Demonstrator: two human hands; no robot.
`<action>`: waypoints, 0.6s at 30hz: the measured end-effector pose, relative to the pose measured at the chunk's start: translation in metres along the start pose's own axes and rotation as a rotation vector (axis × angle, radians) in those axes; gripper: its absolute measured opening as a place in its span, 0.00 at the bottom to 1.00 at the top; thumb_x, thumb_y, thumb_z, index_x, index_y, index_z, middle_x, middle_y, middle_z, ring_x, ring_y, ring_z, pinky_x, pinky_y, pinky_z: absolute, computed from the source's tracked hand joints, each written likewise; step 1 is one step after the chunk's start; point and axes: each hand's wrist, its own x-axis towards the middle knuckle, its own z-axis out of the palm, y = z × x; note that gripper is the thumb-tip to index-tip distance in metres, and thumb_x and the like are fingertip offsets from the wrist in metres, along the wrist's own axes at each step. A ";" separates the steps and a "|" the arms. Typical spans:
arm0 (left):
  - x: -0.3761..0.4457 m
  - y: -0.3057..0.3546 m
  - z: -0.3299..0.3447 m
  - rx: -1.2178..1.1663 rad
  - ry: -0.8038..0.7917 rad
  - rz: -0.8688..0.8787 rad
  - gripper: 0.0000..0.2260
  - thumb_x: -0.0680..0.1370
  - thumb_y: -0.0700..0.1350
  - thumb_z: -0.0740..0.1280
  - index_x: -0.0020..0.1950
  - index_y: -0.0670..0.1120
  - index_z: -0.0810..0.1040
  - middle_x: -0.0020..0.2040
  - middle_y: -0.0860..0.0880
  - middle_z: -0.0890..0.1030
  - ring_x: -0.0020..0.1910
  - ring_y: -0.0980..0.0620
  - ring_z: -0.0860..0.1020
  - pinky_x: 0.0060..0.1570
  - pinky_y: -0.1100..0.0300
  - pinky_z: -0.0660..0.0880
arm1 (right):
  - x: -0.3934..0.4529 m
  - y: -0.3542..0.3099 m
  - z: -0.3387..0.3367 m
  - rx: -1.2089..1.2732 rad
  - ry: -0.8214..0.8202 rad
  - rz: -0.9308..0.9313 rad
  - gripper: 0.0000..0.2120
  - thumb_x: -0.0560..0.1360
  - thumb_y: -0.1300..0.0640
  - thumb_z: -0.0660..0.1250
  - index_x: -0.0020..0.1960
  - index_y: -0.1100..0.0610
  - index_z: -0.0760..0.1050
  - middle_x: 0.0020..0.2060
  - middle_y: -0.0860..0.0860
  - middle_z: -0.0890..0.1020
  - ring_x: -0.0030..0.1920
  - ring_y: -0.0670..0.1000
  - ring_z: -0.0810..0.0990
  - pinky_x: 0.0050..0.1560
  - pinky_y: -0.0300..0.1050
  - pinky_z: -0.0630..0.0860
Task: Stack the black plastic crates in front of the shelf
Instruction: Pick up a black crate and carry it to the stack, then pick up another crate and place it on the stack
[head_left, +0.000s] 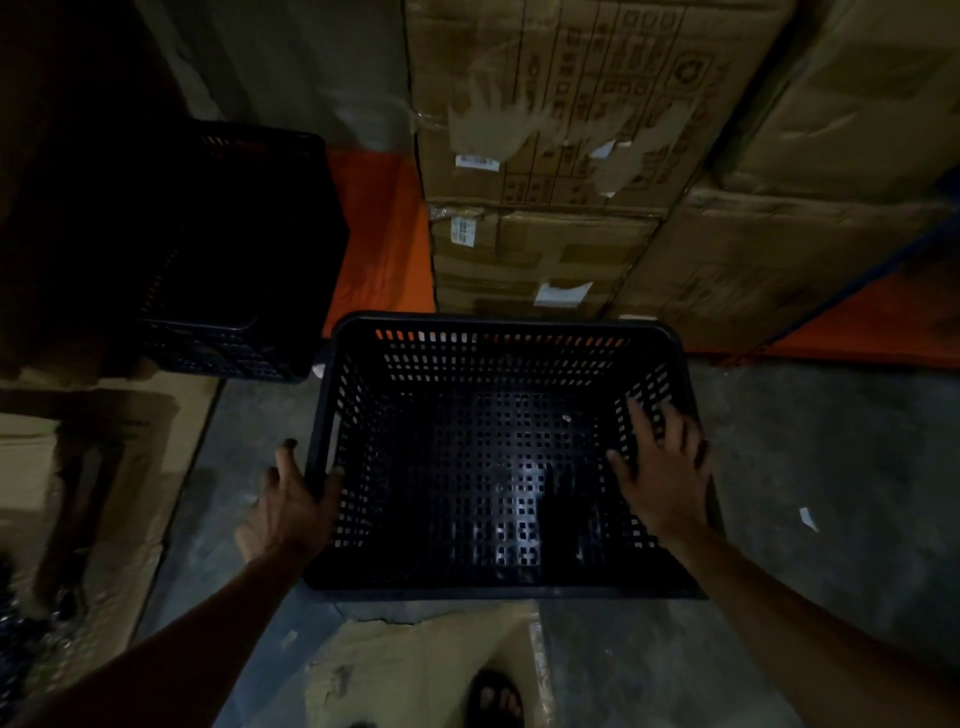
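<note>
A black perforated plastic crate stands upright and open-topped in the middle of the view, close to the orange shelf base. My left hand grips its left rim, thumb inside and fingers outside. My right hand lies over the right wall with fingers spread, touching the rim. A second black crate, or a stack of them, stands in deep shadow at the back left; its details are hard to see.
Stacked cardboard boxes fill the shelf at the back and right. Flattened cardboard lies on the grey concrete floor at left and under the crate's near edge. My sandalled foot shows at the bottom.
</note>
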 end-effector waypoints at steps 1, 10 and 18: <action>0.006 0.002 -0.006 -0.070 0.013 -0.008 0.30 0.75 0.65 0.57 0.73 0.54 0.55 0.68 0.40 0.73 0.58 0.34 0.77 0.49 0.43 0.73 | 0.008 -0.018 -0.005 0.025 -0.024 -0.060 0.29 0.78 0.39 0.56 0.76 0.46 0.57 0.74 0.56 0.61 0.72 0.63 0.59 0.68 0.66 0.57; 0.124 -0.016 -0.044 -0.536 -0.002 -0.184 0.27 0.78 0.61 0.57 0.71 0.46 0.63 0.64 0.35 0.75 0.61 0.35 0.75 0.60 0.45 0.71 | 0.095 -0.224 -0.005 0.331 -0.190 -0.433 0.28 0.79 0.36 0.51 0.75 0.45 0.58 0.69 0.53 0.63 0.68 0.58 0.60 0.67 0.60 0.57; 0.253 -0.059 -0.046 -0.998 -0.186 -0.461 0.35 0.76 0.64 0.60 0.77 0.51 0.53 0.73 0.39 0.67 0.61 0.34 0.75 0.56 0.40 0.75 | 0.180 -0.402 0.021 0.524 -0.166 -0.457 0.21 0.78 0.43 0.59 0.69 0.49 0.67 0.60 0.52 0.78 0.61 0.56 0.75 0.57 0.49 0.69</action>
